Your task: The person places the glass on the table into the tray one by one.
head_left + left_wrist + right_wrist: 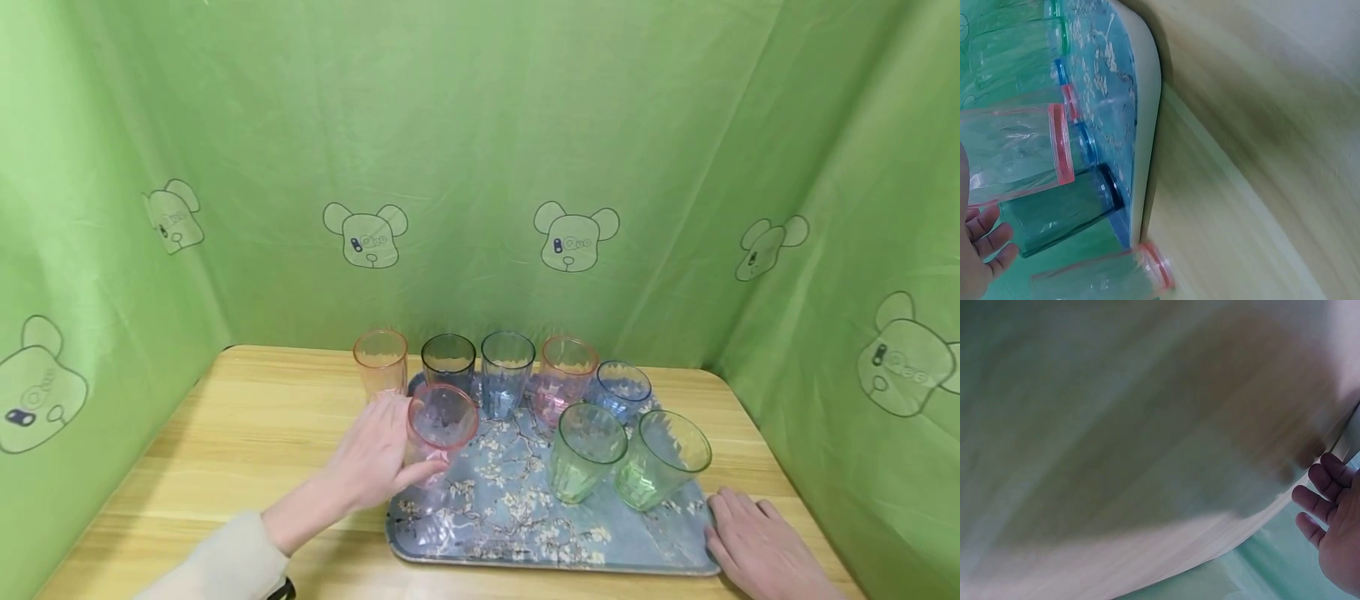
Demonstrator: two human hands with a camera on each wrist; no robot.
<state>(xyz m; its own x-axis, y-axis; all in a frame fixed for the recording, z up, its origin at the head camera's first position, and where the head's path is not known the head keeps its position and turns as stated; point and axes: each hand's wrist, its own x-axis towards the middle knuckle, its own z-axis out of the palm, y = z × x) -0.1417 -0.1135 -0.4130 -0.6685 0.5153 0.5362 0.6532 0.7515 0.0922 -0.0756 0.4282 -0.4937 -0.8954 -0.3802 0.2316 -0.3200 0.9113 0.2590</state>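
Observation:
My left hand (378, 454) grips a pink glass (448, 425) from its left side, thumb across the near side. The glass is upright over the left part of a blue, blossom-patterned tray (495, 533). In the left wrist view the pink glass (1016, 150) shows its red base apart from the tray surface (1119, 106), with curled fingertips (997, 240) beside it. At the tray's right front corner, my right hand (765, 546) rests with relaxed fingers on the table, fingertips by the rim. The right wrist view shows its fingers (1315, 503) loosely extended, holding nothing.
An orange glass (381, 354) stands on the wooden table (247, 417) just left of the tray. Along the tray's back are a dark glass (448, 358), blue glass (507, 367), another pink glass (567, 371) and short blue glass (622, 392). Two green glasses (588, 454) stand right.

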